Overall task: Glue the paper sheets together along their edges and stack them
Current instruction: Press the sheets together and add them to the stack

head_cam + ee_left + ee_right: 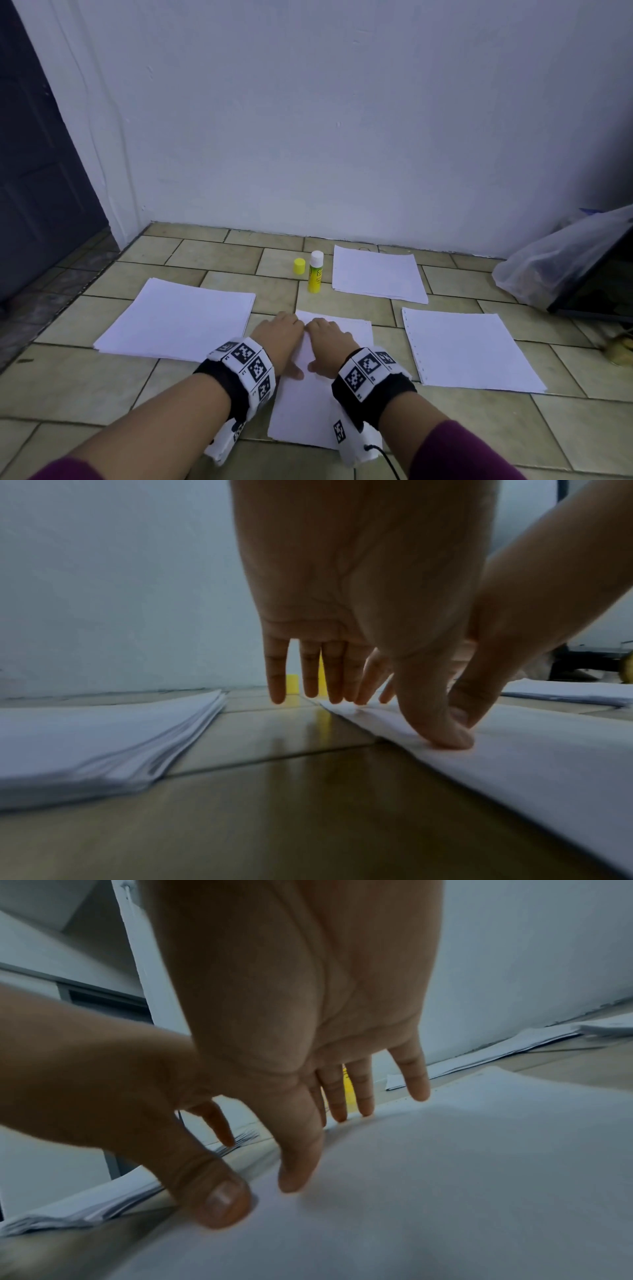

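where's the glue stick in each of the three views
Head: glue stick stands upright on the floor, centre, beyond both hands, its yellow cap beside it.
Left wrist: a yellow sliver between the left hand's fingers.
Right wrist: a yellow sliver between the right hand's fingers.
Shared landmark: the centre sheet under both hands.

Matt white paper sheet (pixel 318 404) under both hands. Glazed beige floor tiles (pixel 85 387), glossy, mirroring the yellow plastic glue stick (pixel 315 272) beyond the sheet. Beside the stick, a smooth yellow plastic cap (pixel 299 266). Wall (pixel 342 120) behind: matt painted plaster.
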Motion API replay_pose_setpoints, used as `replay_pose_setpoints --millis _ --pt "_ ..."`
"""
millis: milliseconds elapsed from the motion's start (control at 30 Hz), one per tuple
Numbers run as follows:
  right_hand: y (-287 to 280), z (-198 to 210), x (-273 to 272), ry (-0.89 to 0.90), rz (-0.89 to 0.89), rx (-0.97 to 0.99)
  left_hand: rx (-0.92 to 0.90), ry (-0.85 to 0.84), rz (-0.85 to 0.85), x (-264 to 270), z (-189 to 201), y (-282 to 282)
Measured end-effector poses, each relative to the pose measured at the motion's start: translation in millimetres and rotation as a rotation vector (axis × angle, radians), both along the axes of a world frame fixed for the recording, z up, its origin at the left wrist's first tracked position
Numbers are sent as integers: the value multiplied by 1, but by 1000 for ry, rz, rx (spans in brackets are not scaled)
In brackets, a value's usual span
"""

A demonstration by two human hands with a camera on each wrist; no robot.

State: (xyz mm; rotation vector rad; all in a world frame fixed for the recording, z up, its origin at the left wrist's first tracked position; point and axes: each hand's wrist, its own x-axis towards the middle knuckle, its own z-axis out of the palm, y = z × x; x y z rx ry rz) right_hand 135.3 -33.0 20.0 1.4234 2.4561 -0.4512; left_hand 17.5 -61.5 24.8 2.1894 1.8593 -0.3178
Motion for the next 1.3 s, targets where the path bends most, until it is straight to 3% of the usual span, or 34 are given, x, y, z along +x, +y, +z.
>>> replay_pose_setpoints --millis 100,200,433,667,767,933,1067,1167,1300 --pt "2 0 -1 16 40 -49 -100 -49 27 -8 -12 4" --pt "5 2 8 30 27 -109 -110 21 -8 -11 -13 4" --pt "15 1 67 69 -180 -70 -118 100 -34 -10 -9 4" --pt "11 4 71 -143 -94 29 -43 163 -44 -9 6 7" --pt "9 4 61 -125 -24 -26 -35 194 -29 -9 18 7" --pt "8 2 41 -15 91 -9 -45 44 -144 -20 8 9" --pt "10 -1 36 -40 90 -26 -95 26 -94 -26 -4 13" --pt "15 -1 44 -53 14 4 -156 47 -63 -33 -11 11" --pt "24 -1 69 -29 -132 -42 -82 -6 -38 -36 -11 4"
